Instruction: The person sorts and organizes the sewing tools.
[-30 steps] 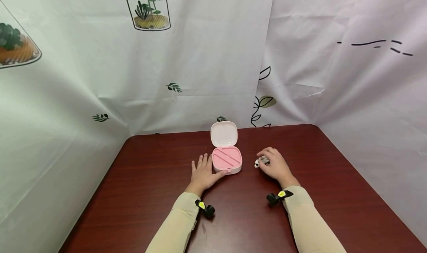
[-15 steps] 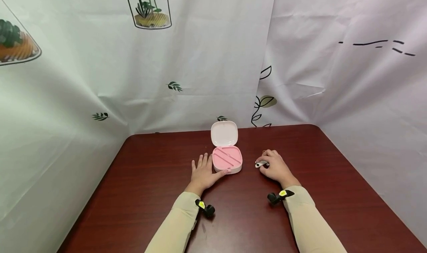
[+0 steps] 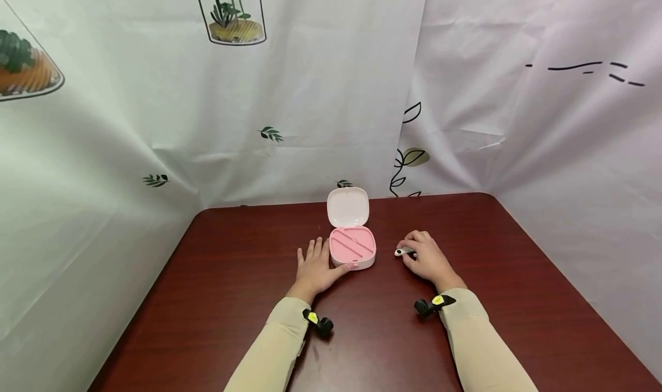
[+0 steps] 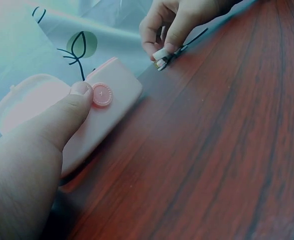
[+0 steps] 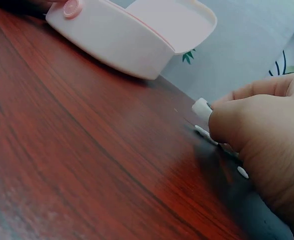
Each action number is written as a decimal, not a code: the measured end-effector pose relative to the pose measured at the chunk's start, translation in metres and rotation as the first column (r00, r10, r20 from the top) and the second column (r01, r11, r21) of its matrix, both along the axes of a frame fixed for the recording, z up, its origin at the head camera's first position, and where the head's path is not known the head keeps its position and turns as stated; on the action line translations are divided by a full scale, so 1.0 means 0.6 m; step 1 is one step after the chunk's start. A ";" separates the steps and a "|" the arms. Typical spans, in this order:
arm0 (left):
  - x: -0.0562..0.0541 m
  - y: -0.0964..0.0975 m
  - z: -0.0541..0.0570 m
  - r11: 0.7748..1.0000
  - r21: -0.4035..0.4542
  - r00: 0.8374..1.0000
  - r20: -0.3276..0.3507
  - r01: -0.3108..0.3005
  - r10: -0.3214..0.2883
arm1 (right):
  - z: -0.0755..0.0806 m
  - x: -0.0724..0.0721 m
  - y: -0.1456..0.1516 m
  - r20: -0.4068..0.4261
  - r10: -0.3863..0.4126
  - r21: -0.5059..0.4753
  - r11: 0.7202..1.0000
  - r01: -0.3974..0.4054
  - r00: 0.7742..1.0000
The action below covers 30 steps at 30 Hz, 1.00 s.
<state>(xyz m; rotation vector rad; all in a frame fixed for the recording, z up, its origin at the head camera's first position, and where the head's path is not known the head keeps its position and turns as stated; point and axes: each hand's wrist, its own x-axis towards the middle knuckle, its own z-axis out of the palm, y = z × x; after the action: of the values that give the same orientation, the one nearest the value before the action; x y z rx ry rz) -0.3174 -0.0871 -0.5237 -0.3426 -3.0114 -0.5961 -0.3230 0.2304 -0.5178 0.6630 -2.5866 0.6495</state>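
Note:
A white box (image 3: 353, 261) with a pink divided inner tray (image 3: 353, 243) stands on the table, its white lid (image 3: 348, 207) raised at the back. My left hand (image 3: 314, 272) lies at its left front corner, fingers spread straight. The left thumb (image 4: 71, 107) touches the box front beside a round pink button (image 4: 102, 94). To the right of the box, my right hand (image 3: 426, 260) pinches a small white piece with a dark spot (image 3: 400, 252) between thumb and fingers, close over the table. In the right wrist view, another small white piece (image 5: 243, 172) shows below the hand.
The dark red wooden table (image 3: 372, 346) reaches back to a white printed curtain (image 3: 331, 93), which also hangs along both sides. A black camera is strapped on each wrist, the left one (image 3: 319, 324) and the right one (image 3: 429, 307).
My right fingers have shifted on the small white piece, which has turned and now points left out of the pinch. The left hand and box stay where they were.

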 end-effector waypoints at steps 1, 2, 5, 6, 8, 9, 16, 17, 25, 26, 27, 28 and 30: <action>0.001 0.000 0.000 1.000 -0.004 1.000 0.007 -0.001 0.001 | 0.000 0.001 0.000 -0.003 0.003 -0.002 1.000 -0.003 1.000; 0.001 0.000 0.000 1.000 -0.005 1.000 0.011 -0.002 0.002 | 0.000 0.002 -0.001 -0.007 0.006 -0.004 1.000 -0.006 1.000; 0.002 0.000 -0.001 1.000 -0.002 1.000 0.017 -0.001 0.002 | 0.001 0.002 -0.001 -0.020 0.015 -0.008 1.000 -0.015 1.000; 0.002 0.000 -0.002 1.000 0.002 1.000 0.013 -0.002 0.002 | 0.001 0.002 -0.001 -0.023 0.016 -0.011 1.000 -0.016 1.000; 0.001 0.001 -0.003 1.000 -0.003 1.000 0.012 -0.004 0.004 | 0.002 0.001 -0.002 -0.032 0.018 -0.016 1.000 -0.019 0.999; 0.000 0.001 -0.003 1.000 -0.005 1.000 0.012 -0.004 0.004 | 0.003 0.000 -0.002 -0.036 0.019 -0.018 1.000 -0.020 0.999; 0.007 0.001 0.005 1.000 0.009 1.000 -0.001 -0.001 0.001 | 0.004 0.003 -0.002 -0.040 0.026 -0.061 0.998 -0.028 0.999; 0.008 0.002 0.006 1.000 0.006 1.000 0.000 0.000 0.000 | 0.005 0.004 -0.003 -0.045 0.027 -0.064 0.998 -0.029 0.999; 0.000 0.000 -0.002 1.000 -0.003 1.000 0.008 0.000 0.000 | 0.012 0.002 -0.007 -0.097 0.045 -0.047 0.998 -0.050 0.994; 0.001 0.000 -0.001 1.000 -0.008 1.000 0.015 0.000 0.000 | 0.013 0.002 -0.008 -0.101 0.046 -0.047 0.998 -0.051 0.994; 0.001 0.000 0.000 1.000 -0.009 1.000 0.017 0.001 -0.001 | 0.014 0.002 -0.009 -0.102 0.047 -0.049 0.997 -0.052 0.994; 0.002 0.000 0.001 1.000 -0.010 1.000 0.015 0.003 -0.003 | 0.015 0.002 -0.010 -0.103 0.047 -0.050 0.997 -0.053 0.994; 0.003 0.000 0.004 1.000 -0.001 1.000 0.004 0.007 -0.007 | 0.018 0.001 -0.014 -0.103 0.051 -0.053 0.997 -0.057 0.993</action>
<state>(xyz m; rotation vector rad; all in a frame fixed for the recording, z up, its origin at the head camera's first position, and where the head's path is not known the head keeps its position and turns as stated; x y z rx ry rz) -0.3153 -0.0870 -0.5210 -0.3526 -3.0158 -0.5960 -0.3222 0.2222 -0.5073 0.7308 -2.4560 0.6842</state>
